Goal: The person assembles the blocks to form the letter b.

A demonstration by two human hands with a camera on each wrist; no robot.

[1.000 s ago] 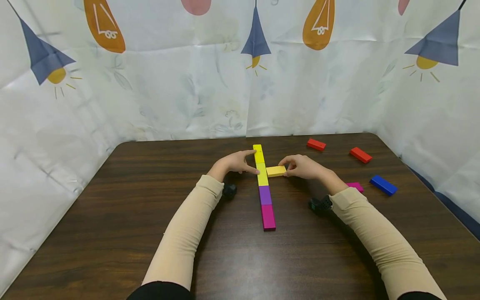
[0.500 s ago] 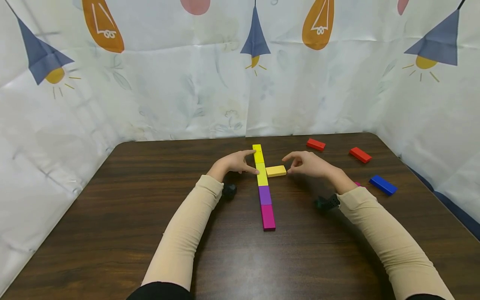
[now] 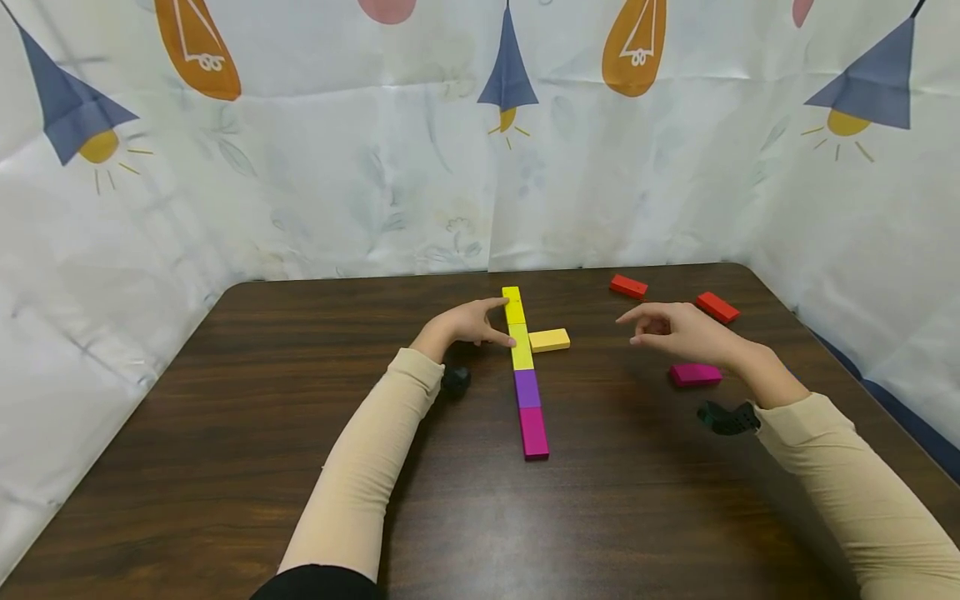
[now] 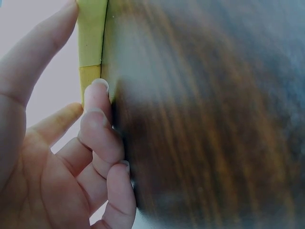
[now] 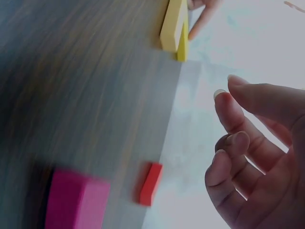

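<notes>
A right hand (image 3: 678,332) hung over a dark table (image 3: 225,433), fingers loosely bent and holding nothing, with a loose magenta block (image 3: 695,375) close by on the wearer's side of it.

The loose magenta block lay with its long axis roughly left to right, far nearer the right hand than the left hand (image 3: 463,323), which gripped nothing: its index finger touched the far yellow block (image 3: 515,312), its thumb the near yellow block (image 3: 522,356). Those two headed a line running toward the wearer through a purple block (image 3: 527,388) to an end magenta block (image 3: 534,432). A pale yellow block (image 3: 550,340) jutted rightward from the near yellow block, crosswise to the line. No container was in view.
</notes>
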